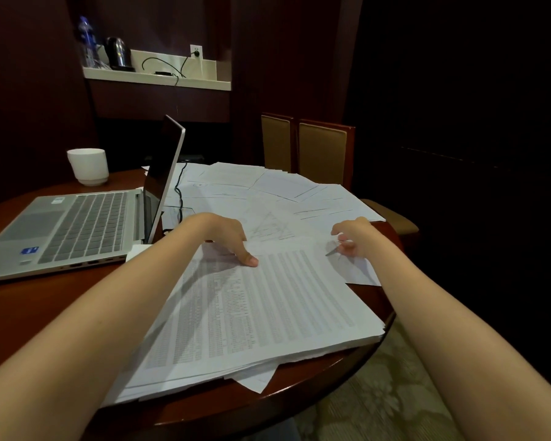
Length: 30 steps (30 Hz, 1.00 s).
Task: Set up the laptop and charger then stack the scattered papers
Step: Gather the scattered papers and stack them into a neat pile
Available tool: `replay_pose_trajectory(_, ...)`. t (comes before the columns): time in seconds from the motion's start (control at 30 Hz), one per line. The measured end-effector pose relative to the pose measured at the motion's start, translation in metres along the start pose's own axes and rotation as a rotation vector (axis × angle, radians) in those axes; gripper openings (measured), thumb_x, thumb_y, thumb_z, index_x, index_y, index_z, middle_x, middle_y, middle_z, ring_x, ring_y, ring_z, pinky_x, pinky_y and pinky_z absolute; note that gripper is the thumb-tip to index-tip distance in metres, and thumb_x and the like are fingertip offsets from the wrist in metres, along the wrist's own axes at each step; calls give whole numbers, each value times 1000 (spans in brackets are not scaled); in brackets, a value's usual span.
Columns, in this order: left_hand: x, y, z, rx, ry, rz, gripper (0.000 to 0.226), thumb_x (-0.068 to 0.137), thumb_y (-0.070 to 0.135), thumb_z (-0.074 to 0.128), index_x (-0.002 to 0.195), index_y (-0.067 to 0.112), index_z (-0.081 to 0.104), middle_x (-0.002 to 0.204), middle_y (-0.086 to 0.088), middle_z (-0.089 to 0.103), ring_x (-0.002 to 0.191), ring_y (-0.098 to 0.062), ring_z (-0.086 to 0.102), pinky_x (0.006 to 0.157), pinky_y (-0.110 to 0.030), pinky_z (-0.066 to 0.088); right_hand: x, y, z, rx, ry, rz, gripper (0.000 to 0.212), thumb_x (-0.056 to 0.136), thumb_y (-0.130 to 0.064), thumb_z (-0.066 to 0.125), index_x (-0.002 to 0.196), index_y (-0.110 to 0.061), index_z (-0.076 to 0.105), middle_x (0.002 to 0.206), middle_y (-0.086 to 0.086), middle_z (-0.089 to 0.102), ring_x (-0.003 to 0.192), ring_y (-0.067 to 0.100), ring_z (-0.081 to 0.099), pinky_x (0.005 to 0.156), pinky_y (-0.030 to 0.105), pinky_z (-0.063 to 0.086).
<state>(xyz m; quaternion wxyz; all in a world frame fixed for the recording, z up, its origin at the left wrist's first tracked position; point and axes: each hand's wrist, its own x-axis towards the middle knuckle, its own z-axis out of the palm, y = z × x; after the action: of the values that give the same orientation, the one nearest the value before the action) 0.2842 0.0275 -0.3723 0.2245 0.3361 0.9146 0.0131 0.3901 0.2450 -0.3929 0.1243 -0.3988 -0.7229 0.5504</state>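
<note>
An open silver laptop [77, 227] sits at the left of the round wooden table [39, 313], its screen turned edge-on to me. A black charger cable [180, 192] runs down behind the screen over the papers. A thick stack of printed sheets [261, 313] lies in front of me, slightly fanned. Loose white sheets [268, 186] are scattered behind it. My left hand [226, 237] holds the stack's far edge, thumb pressed on the top sheet. My right hand [350, 238] pinches the far right corner of a sheet with curled fingers.
A white cup [88, 167] stands behind the laptop. Two padded chairs [322, 151] stand at the table's far side. On a wall shelf [156, 79] at the back are a kettle [118, 52], a bottle [86, 39] and a plugged-in socket [196, 52]. Patterned carpet lies at the lower right.
</note>
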Motion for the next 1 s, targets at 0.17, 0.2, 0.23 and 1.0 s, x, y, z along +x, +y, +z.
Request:
replay_pose_trajectory(0.17, 0, -3, 0, -149, 7, 115, 34, 78, 38, 71, 105, 27, 54, 102, 10, 57, 104, -17, 51, 92, -25, 36, -15, 0, 4, -239, -99, -30, 17, 85, -6, 61, 98, -4, 49, 66, 12, 59, 43, 14, 54, 40, 19, 35)
replay_pose_trajectory(0.2, 0, -3, -1, -151, 11, 134, 34, 78, 37, 72, 105, 29, 53, 101, 12, 55, 105, -16, 50, 94, -26, 35, -18, -1, 6, -310, -94, -43, 9, 85, -5, 60, 84, -2, 52, 58, 10, 60, 33, 11, 48, 35, 14, 32)
replay_pose_trajectory(0.23, -1, -3, -1, -154, 14, 155, 35, 78, 36, 72, 105, 31, 52, 100, 14, 54, 105, -15, 49, 96, -27, 35, -17, -2, 9, -361, -80, -60, 14, 84, -4, 59, 73, -2, 51, 55, 9, 58, 28, 10, 46, 33, 12, 31)
replay_pose_trajectory(1.0, -15, -8, -13, -308, 18, 267, 35, 78, 27, 73, 109, 28, 57, 101, 15, 65, 95, -1, 59, 97, -24, 38, -17, -19, 2, -214, 61, -176, 13, 90, -6, 58, 80, -2, 51, 90, 15, 54, 72, 23, 56, 68, 31, 53)
